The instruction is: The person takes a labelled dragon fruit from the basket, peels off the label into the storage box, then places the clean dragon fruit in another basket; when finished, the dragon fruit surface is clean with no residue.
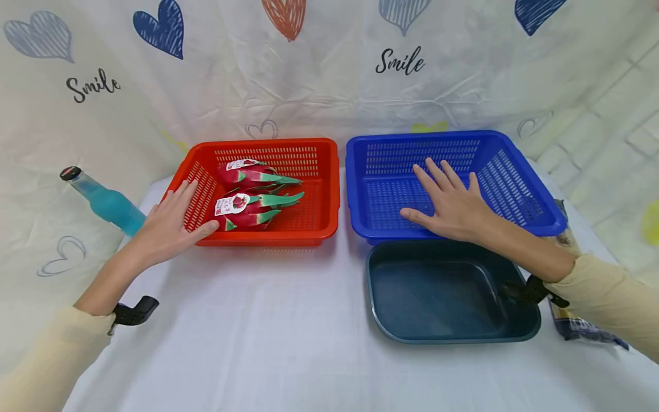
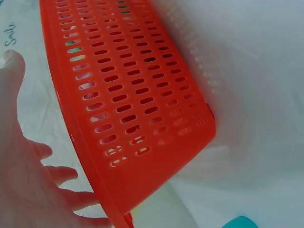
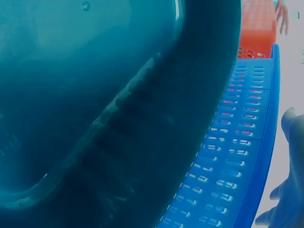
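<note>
Two dragon fruits with white labels, one at the back and one nearer, lie in the red basket on the left. My left hand hovers at that basket's left rim, fingers spread and straight; whether it touches the rim I cannot tell. Over the blue basket is my right hand, its fingers fanned out and nothing in its grasp. In the left wrist view, the left hand appears beside the red basket's wall. The right wrist view catches part of the right hand beside the blue basket.
A dark teal tray stands in front of the blue basket. At the far left is a bottle of blue liquid with a dark cap. A dark packet lies partly under the right forearm. White cloth covers the table.
</note>
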Tool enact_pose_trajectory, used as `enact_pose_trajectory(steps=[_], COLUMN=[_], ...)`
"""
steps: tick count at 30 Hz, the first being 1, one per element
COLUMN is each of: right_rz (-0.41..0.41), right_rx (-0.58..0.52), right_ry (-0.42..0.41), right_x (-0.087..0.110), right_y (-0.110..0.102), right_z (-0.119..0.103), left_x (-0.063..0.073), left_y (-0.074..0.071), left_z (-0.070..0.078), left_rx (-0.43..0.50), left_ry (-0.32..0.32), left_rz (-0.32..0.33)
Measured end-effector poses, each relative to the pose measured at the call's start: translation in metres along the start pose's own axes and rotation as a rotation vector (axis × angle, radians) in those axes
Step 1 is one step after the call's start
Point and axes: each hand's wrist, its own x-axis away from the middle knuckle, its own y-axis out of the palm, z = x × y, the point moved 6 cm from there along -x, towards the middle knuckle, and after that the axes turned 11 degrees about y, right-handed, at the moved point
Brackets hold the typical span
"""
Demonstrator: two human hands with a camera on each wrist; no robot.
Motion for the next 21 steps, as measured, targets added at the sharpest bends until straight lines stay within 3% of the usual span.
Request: enact_pose_trajectory(steps=[5, 12, 17, 21], right_rz=[0.012, 0.005, 0.004, -0.007], right_rx=[-0.044, -0.095, -0.107, -0.125], right_ry=[-0.015, -0.037, -0.058, -0.076], right_x=[0.001, -0.005, -0.009, -0.01], right_y=[-0.003, -0.006, -0.008, -0.007], right_z=[0.001, -0.003, -0.006, -0.004], left_x=[0.004, 0.018, 0.029, 0.029], left_y=[-0.004, -0.025, -0.025, -0.018], left_z=[-0.002, -0.013, -0.026, -0.029], left_rx=[0.012, 0.054, 0.085, 0.149], left_ry=[-0.006, -0.011, -0.065, -0.072], left_rz=[0.028, 0.195, 0.205, 0.218])
